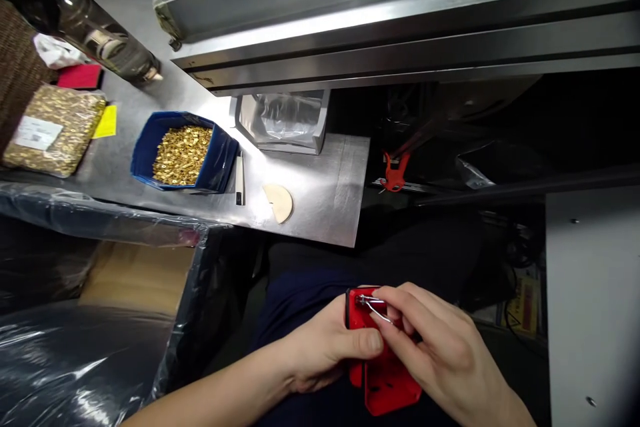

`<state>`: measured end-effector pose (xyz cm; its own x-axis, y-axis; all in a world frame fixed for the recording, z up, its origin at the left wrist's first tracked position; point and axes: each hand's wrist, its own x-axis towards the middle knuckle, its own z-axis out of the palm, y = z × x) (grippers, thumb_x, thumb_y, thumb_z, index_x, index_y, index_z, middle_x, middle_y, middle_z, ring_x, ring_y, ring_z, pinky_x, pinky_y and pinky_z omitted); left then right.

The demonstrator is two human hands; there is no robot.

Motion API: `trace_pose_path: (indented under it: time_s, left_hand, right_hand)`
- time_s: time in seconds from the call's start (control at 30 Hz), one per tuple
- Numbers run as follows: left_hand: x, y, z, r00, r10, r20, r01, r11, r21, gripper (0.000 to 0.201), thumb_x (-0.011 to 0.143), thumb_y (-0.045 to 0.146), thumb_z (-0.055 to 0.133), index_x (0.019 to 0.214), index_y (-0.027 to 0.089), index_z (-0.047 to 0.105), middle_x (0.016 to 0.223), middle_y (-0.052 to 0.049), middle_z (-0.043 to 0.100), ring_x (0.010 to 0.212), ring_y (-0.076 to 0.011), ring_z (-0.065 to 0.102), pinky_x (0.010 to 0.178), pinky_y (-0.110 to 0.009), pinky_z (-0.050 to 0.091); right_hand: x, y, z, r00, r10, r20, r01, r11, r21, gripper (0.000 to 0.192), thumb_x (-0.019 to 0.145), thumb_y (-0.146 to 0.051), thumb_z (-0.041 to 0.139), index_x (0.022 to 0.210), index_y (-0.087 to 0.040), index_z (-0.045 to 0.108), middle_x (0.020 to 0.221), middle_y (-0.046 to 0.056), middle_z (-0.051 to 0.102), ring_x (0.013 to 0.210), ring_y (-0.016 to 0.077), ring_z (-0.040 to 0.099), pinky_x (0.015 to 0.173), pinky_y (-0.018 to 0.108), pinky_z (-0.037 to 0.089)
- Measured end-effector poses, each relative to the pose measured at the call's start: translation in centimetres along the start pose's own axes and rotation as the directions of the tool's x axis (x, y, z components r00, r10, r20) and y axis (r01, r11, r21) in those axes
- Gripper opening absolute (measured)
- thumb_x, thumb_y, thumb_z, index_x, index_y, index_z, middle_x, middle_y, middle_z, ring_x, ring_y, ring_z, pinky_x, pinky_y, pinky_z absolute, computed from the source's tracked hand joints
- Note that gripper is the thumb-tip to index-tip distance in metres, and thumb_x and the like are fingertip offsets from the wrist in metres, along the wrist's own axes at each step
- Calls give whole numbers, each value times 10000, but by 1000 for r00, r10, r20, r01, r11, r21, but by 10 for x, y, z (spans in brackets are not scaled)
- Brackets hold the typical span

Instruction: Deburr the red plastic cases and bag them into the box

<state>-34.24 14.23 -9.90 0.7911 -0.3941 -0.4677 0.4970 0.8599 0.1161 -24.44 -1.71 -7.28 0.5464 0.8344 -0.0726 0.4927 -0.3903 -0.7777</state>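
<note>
working over our lap below the grey table (pixel 320 213), we gripped the red plastic part (pixel 383 380) in our left hand (pixel 320 350), thumb pressed on it, while our right hand (pixel 440 347) pinched a wire clip (pixel 373 305) at its top edge, apparently half-seated; the blue bin (pixel 145 153) of brass pieces (pixel 183 155) sat well apart.

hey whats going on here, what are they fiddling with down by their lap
A seated person holds a red plastic part over their lap. The left hand grips its side while the right hand pinches a small bent metal wire clip at its top edge. On the grey table ahead sits a blue bin of small brass pieces, untouched, with a bag of more brass pieces to its left.
</note>
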Motion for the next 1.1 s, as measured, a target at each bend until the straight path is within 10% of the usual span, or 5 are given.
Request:
trace_pose_path:
  time_s: [0.63, 0.83, 1.1]
  left_hand:
    - [0, -3, -4, 999, -29, 25, 26, 994, 102, 510, 733, 440, 910, 1107, 142, 729, 1009, -88, 738, 956, -214, 692, 945, -326, 508]
    - [-2, -1, -8, 997, -75, -10, 75, 995, 73, 709, 650, 497, 949, 1197, 110, 715, 1071, -129, 737, 932, -198, 690, 886, -287, 532]
    - [-1, -1, -7, 997, -66, 48, 65, 997, 28, 644, 688, 466, 936, 1189, 123, 721, 1084, -118, 746, 947, -176, 702, 954, -268, 508]
  right_hand:
    - [4, -6, -16, 986, 3, 166, 9, 998, -70, 169, 1045, -205, 509, 1157, -216, 635, 882, 41, 663, 768, 189, 641, 678, 329, 525]
    - [-1, 9, -32, 980, 145, -133, -144, 989, 15, 193, 984, -237, 655, 1172, -274, 673, 931, 27, 679, 747, 153, 647, 633, 258, 544]
    - [-3, 2, -20, 995, -57, 84, 60, 998, -37, 229, 1000, -124, 589, 1214, -204, 604, 930, 36, 670, 799, 161, 628, 724, 312, 524]
